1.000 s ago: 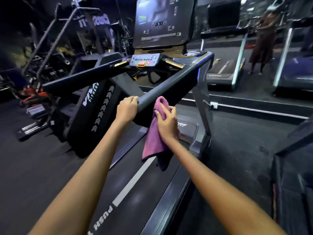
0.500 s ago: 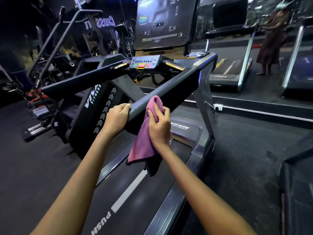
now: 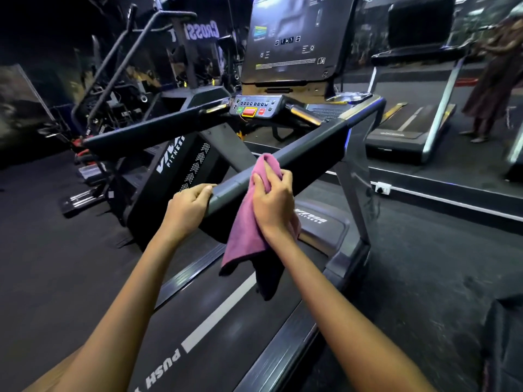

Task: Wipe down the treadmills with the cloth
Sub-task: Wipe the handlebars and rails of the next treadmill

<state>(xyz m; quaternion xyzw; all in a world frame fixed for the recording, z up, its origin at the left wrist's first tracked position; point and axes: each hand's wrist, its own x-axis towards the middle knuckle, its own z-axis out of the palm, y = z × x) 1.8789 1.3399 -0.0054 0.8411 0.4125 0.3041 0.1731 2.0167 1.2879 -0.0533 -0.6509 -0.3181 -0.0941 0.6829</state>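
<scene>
A black treadmill fills the view, its right handrail (image 3: 311, 142) running from the console down toward me. A pink cloth (image 3: 246, 230) is draped over that rail near its near end and hangs down over the belt. My right hand (image 3: 273, 202) presses the cloth against the rail's outer side. My left hand (image 3: 188, 206) grips the rail's near end, just left of the cloth. The control panel (image 3: 254, 107) with red and green buttons sits under the big dark screen (image 3: 297, 38). The left handrail (image 3: 158, 131) is bare.
The belt (image 3: 215, 321) with a white stripe runs beneath my arms. Another exercise machine (image 3: 135, 80) stands close on the left. A mirror wall ahead reflects a treadmill (image 3: 410, 120) and a standing person (image 3: 492, 80). Dark floor lies to the right, with another machine's edge (image 3: 503, 335).
The view has drifted a little, and my right hand with the cloth has slid slightly up the right handrail. My left hand keeps its grip on the rail's end.
</scene>
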